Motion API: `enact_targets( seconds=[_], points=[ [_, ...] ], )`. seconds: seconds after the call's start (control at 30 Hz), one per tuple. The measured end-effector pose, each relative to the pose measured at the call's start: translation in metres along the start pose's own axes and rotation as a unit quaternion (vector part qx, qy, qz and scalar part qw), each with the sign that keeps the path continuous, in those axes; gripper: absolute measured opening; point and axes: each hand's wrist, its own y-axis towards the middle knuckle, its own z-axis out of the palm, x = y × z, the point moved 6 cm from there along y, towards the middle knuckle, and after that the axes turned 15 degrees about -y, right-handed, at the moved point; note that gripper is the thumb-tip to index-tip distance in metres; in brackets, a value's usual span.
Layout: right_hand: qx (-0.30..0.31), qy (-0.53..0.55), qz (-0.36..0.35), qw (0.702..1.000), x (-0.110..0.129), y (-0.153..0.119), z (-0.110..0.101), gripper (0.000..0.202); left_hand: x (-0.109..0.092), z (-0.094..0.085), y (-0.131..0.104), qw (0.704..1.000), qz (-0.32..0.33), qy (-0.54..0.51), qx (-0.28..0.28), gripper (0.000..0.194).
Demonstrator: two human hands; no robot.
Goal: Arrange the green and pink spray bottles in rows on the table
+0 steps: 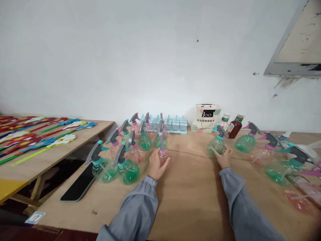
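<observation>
My left hand (pixel 157 164) is wrapped around a pink spray bottle (pixel 163 154) with a grey trigger head, standing at the front right of a group of bottles. Further right, my right hand (pixel 224 156) grips a green spray bottle (pixel 215 143) with a grey and teal head, thumb and fingers around its body. Both bottles stand upright on the wooden table (pixel 187 187). Close to my left hand are another green spray bottle (pixel 128 170) and a pink one (pixel 135 152). Right of my right hand stands a green spray bottle (pixel 245 142).
A black phone (pixel 79 182) lies at the left. Light-blue popsicle moulds (pixel 177 124), a paper bag (pixel 205 118) and a dark red bottle (pixel 235 127) line the back. More spray bottles (pixel 283 172) crowd the right. Colourful hand-shaped sticks (pixel 47 142) cover a second table.
</observation>
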Motion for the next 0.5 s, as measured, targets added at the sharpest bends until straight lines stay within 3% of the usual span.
enact_targets(
  seconds=[0.17,0.5],
  points=[
    [-0.064,-0.063,0.149,0.985,-0.024,0.021,-0.008,0.099,0.001,0.0,-0.001,1.0,0.007,0.0,-0.002,0.059],
    [-0.05,-0.104,0.203,0.972,-0.04,0.048,-0.006,0.103,-0.003,-0.003,-0.001,1.0,0.023,-0.001,-0.004,0.057]
  ],
)
